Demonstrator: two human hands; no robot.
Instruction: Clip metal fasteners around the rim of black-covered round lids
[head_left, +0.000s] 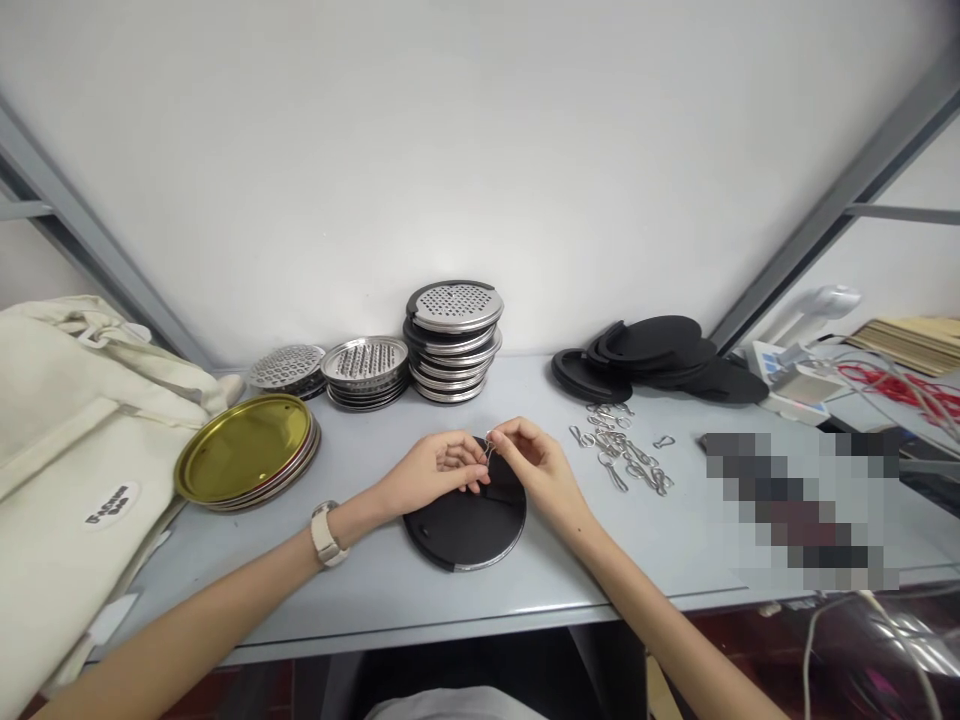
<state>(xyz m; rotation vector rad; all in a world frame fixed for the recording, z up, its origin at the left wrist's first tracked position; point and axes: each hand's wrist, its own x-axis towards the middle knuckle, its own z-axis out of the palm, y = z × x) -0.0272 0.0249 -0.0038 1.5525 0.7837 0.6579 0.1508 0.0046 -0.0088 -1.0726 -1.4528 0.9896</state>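
left hand (450, 468) half curled, right hand (534, 460) pinched nearly closed — both have fingertips on the clip (490, 452), over the far side of the disc (466, 525) on the table (375, 590) — and imo a light, steady pinch stops it twisting away
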